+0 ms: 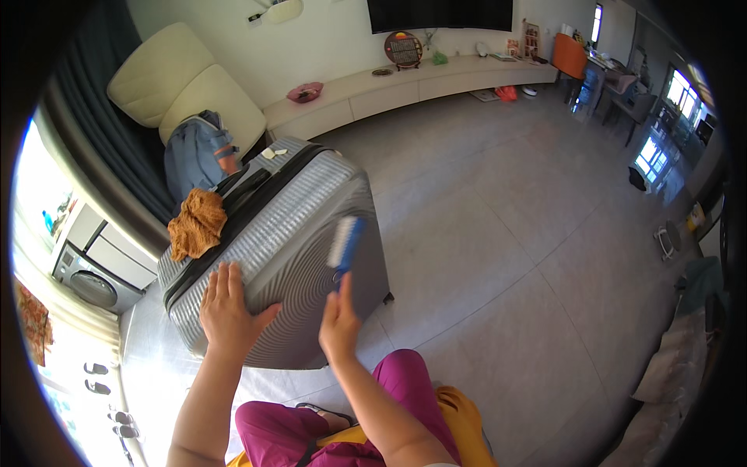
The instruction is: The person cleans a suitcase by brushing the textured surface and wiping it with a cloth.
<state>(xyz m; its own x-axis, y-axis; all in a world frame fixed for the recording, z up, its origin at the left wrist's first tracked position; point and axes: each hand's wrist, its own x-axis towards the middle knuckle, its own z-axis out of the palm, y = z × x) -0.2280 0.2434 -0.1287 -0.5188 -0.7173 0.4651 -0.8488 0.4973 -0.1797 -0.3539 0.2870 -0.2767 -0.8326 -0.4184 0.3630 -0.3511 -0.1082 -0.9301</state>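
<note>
A large silver-grey suitcase [284,253] with a ribbed shell stands on the floor in front of me. My left hand [231,315] lies flat on its near upper edge, fingers spread. In my right hand [340,323] is a blue brush [347,245] with white bristles, gripped by its handle and held upright. The bristles face left, over the suitcase's curved-line side; whether they touch it I cannot tell. A crumpled brown cloth [197,224] rests on top, beside the dark carry handle [247,187].
Behind the suitcase, a blue-grey backpack [196,152] sits on a cream chair [167,74]. A low white cabinet [381,95] runs along the far wall under a television [440,14]. Grey floor tiles [498,257] stretch to the right. A sofa [661,389] lines the right edge; slippers [97,377] lie at left.
</note>
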